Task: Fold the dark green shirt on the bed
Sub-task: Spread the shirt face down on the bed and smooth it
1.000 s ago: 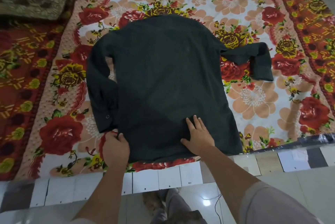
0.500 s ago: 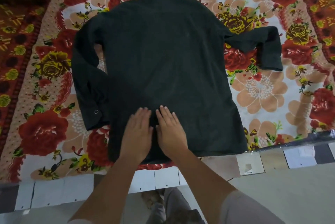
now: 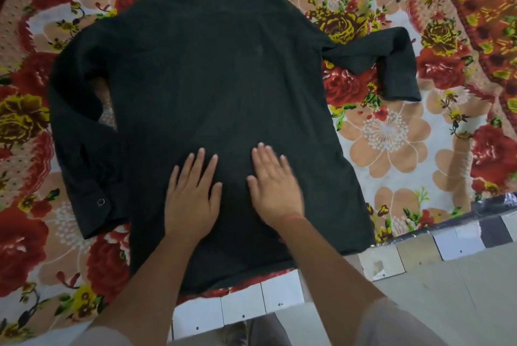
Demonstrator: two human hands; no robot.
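Nearest to us we see a pale floor (image 3: 447, 303) and the tiled edge (image 3: 243, 309) of the bed (image 3: 391, 135), which is covered in a cloth of red, yellow and peach flowers. The dark green shirt (image 3: 223, 80) lies spread flat on this cloth. Its hem sits at the bed's near edge, just over the tiles. Its long axis runs away from us, hem near and shoulders far, and the far end leans a little to the left.

Both hands rest palm down on the lower part of the shirt, side by side but apart. The left hand (image 3: 191, 200) lies flat with its fingers straight and slightly spread, holding nothing. The right hand (image 3: 275, 194) is also flat with straight fingers pointing away from us. It is somewhat blurred, with a reddish thread (image 3: 293, 217) at the wrist.

Farther on, the left sleeve (image 3: 75, 127) bends down along the shirt's left side, its cuff pointing toward us and showing a round snap (image 3: 101, 202). The right sleeve (image 3: 391, 57) sticks out to the right from the shoulder, then bends so that its cuff points back toward us.
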